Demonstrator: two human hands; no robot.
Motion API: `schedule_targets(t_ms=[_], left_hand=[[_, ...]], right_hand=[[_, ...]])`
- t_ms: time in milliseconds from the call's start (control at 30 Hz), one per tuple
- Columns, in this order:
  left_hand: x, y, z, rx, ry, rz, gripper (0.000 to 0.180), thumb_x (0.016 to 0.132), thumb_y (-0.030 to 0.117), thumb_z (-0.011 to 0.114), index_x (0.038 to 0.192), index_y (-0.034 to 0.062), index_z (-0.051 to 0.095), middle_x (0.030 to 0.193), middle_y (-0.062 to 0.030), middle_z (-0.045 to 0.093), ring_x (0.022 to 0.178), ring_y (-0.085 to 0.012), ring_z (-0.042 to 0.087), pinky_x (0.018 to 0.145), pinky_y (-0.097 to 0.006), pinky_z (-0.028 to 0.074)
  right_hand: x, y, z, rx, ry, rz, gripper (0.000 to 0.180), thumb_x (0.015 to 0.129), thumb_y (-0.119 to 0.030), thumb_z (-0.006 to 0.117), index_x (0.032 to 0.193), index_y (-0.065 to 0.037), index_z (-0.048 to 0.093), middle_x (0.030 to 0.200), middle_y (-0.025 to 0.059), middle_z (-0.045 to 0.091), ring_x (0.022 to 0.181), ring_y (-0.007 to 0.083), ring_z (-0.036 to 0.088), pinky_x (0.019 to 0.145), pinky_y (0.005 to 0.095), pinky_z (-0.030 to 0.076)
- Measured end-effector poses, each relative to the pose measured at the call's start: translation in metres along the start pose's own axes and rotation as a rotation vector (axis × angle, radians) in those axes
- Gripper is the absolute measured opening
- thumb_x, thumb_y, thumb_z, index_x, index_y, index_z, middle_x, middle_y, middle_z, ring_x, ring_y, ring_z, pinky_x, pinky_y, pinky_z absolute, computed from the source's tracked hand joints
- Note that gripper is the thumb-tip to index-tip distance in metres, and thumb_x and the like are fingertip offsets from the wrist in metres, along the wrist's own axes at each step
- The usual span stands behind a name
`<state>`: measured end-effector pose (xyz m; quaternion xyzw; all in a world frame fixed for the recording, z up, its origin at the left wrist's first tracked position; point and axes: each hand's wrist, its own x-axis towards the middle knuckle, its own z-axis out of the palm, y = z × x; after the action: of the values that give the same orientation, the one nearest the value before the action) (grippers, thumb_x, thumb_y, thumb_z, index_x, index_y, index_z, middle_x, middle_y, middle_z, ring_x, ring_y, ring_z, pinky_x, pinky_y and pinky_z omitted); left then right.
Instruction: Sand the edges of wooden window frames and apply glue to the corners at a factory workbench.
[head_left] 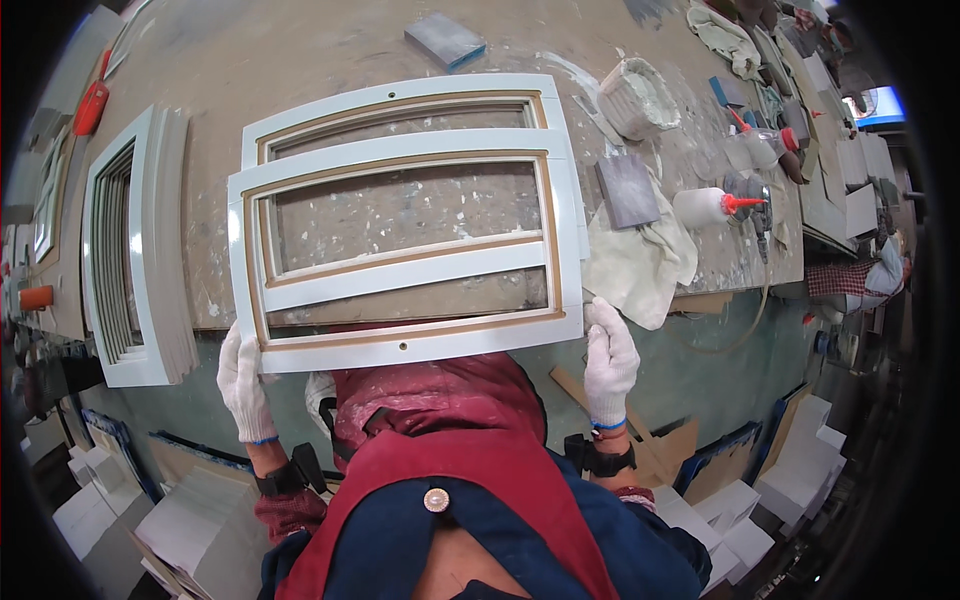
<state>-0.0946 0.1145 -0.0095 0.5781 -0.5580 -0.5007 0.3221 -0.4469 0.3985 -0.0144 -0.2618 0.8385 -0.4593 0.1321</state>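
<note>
Glossy white painted frame [405,255] with bare brown wood inner edges, knitted white cotton gloves worn on each hand, rough paint-spattered table [300,50] — matt, dusty — crumpled cloth rag [640,265]

A workbench [300,60] fills the upper part of the view, and on it lies a frame [400,115] with a second frame [410,340] resting on top of it, shifted toward the person so its near edge overhangs the bench's front; the left hand [243,385] holds that edge at its left corner and the right hand [610,360] at its right corner. Left of these, a stack of frames [140,250] stands on the bench, also overhanging the front edge. To the right lie a cloth [640,265] with a sanding block [627,190] on it, a tub [635,95] behind them, a squeeze bottle [710,207] farther right, and another block [445,40] at the bench's far side.
</note>
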Motion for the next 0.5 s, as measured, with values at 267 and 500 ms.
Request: schedule_targets(t_ms=[267,500], left_hand=[[-0.001,-0.007,-0.001,-0.114,0.039,-0.034,0.038,0.103,0.028,0.052,0.129,0.0015,0.06,0.077,0.0011,0.062,0.047,-0.0014,0.041,0.04,-0.019,0.028],[-0.001,0.0,0.009,-0.087,0.084,0.0,0.04,0.103,0.031,0.05,0.126,0.0002,0.062,0.078,-0.001,0.063,0.048,-0.0027,0.041,0.04,-0.019,0.029]], right_hand=[[0.018,-0.001,0.003,-0.122,0.01,-0.15,0.038,0.091,0.006,0.054,0.127,-0.003,0.063,0.117,0.0157,0.068,0.106,0.0252,0.067,0.092,0.0334,0.053],[0.023,0.005,0.006,-0.18,-0.023,-0.267,0.04,0.09,0.009,0.054,0.127,-0.004,0.063,0.117,0.0158,0.068,0.105,0.027,0.067,0.091,0.0341,0.053]])
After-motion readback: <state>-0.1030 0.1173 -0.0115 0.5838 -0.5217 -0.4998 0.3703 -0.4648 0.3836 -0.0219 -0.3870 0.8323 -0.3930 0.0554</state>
